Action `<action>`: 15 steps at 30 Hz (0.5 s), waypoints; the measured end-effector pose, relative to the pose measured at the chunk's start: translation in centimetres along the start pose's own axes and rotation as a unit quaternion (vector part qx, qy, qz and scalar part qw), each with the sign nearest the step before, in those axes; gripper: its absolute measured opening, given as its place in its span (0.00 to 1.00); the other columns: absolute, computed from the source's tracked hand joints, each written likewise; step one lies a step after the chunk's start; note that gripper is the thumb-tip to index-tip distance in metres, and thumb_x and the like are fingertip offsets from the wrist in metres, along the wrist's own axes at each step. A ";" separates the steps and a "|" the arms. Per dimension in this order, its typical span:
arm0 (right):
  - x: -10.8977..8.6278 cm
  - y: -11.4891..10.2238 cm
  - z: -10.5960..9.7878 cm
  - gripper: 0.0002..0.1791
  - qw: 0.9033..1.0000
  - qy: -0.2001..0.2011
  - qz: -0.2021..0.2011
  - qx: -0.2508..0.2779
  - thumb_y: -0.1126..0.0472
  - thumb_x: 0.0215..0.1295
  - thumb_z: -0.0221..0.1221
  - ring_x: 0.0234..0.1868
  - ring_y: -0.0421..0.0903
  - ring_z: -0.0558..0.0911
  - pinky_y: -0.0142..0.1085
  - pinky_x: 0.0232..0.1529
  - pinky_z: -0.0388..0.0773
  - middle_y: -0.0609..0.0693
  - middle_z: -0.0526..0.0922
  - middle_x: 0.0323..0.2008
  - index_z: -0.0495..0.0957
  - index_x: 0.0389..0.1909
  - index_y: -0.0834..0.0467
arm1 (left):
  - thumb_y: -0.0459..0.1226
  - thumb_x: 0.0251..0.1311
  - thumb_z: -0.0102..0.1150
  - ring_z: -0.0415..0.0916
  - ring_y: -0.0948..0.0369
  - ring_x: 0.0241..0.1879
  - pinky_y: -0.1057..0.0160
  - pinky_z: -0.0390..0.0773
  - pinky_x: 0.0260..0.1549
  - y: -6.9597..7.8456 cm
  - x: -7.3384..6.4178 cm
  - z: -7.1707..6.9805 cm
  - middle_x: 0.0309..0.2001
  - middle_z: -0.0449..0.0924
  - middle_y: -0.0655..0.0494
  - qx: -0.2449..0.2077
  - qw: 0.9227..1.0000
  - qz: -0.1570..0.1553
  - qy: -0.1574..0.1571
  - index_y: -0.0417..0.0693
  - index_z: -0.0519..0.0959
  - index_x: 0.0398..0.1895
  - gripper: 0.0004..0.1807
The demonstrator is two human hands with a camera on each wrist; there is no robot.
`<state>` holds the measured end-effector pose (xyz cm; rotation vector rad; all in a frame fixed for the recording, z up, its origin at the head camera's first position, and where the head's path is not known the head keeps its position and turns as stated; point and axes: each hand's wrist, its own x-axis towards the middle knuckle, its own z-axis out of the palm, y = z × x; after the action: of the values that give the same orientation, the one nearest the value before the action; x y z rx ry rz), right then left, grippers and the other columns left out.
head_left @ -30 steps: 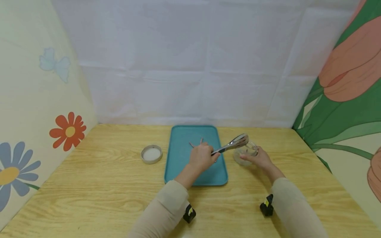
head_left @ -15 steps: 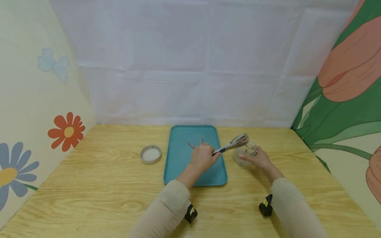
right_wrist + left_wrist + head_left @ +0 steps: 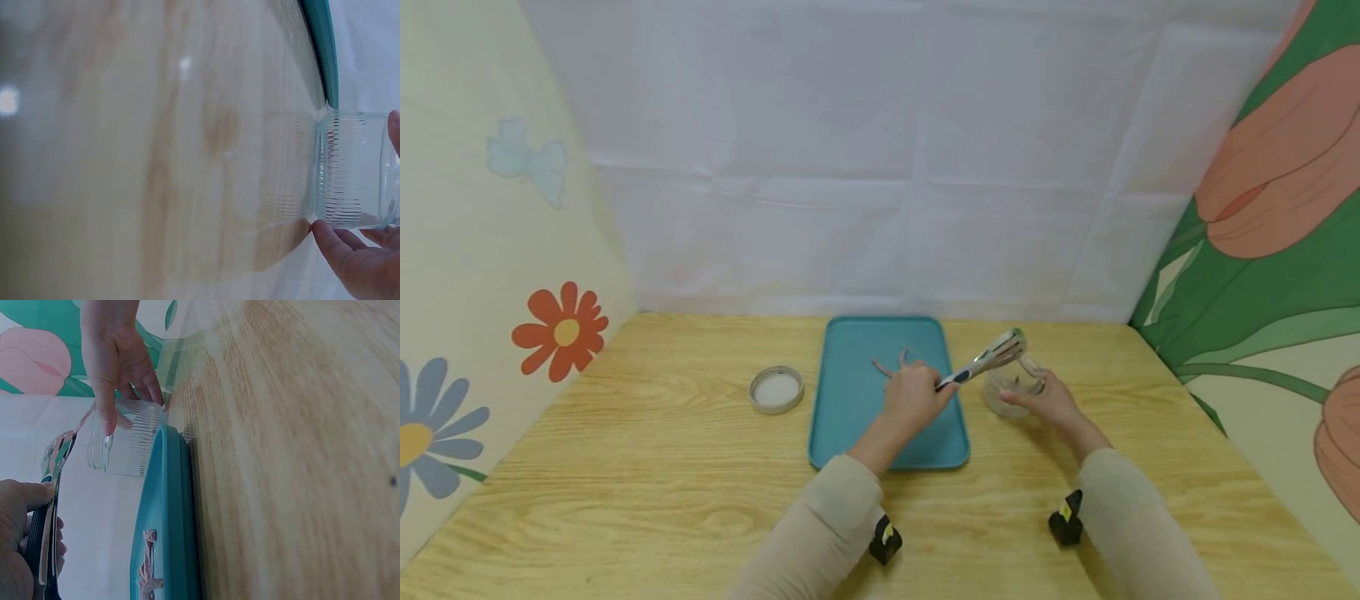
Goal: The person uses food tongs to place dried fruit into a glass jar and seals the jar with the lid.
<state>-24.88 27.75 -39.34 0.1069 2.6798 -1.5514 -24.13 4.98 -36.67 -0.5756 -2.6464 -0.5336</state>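
My left hand (image 3: 913, 398) grips a pair of metal tongs (image 3: 992, 358) with dark handles, held slanting from above the tray toward the jar. At the tongs' tip a thin pinkish strip (image 3: 85, 417) reaches down to the jar's mouth. A clear ribbed glass jar (image 3: 353, 169) stands on the table just right of the tray, and my right hand (image 3: 1051, 403) holds it, thumb and fingers around its sides. On the blue-green tray (image 3: 857, 429) lie several pinkish brown strips (image 3: 147, 572), partly hidden behind my left hand in the head view.
Left of the tray sits a round lid (image 3: 777, 389) with a pale inside. The wood-grain table (image 3: 647, 467) meets a white cloth backdrop (image 3: 820, 167) behind, with flower-printed panels on both sides. Black wrist-worn devices (image 3: 886, 540) hang beneath the sleeves.
The tongs' tip has risen slightly above the jar. Both hands keep their holds, and the head view has shifted a little, moving the table contents slightly left.
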 end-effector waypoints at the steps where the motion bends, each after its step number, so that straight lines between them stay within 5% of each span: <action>1: 0.0 0.0 0.0 0.46 1.000 -0.003 0.000 0.003 0.48 0.45 0.64 0.46 0.54 0.65 0.41 0.38 0.66 0.67 0.60 0.54 0.53 0.58 0.69 | 0.52 0.51 0.54 0.66 0.63 0.15 0.65 0.64 0.10 0.0 0.0 0.0 0.16 0.67 0.58 -0.003 1.000 -0.003 0.001 0.52 0.78 0.13 0.18; 8: 0.0 -0.1 0.1 0.51 1.000 -0.021 0.004 0.001 0.48 0.47 0.63 0.56 0.61 0.57 0.50 0.49 0.61 0.69 0.51 0.59 0.44 0.62 0.68 | 0.50 0.51 0.56 0.65 0.63 0.14 0.65 0.64 0.11 -0.2 0.1 0.3 0.15 0.67 0.58 -0.032 0.999 -0.031 0.011 0.50 0.77 0.12 0.18; 15: 0.2 0.2 -0.2 0.44 0.999 -0.024 -0.024 -0.001 0.49 0.46 0.64 0.59 0.60 0.54 0.51 0.50 0.58 0.64 0.50 0.61 0.54 0.64 0.51 | 0.51 0.52 0.54 0.65 0.62 0.15 0.65 0.65 0.12 -0.5 0.4 -0.3 0.15 0.65 0.58 -0.011 0.999 -0.036 -0.005 0.51 0.74 0.10 0.19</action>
<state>-25.11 27.99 -39.43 0.0056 2.6664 -1.5436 -24.61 4.54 -36.42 -0.4925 -2.6820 -0.5840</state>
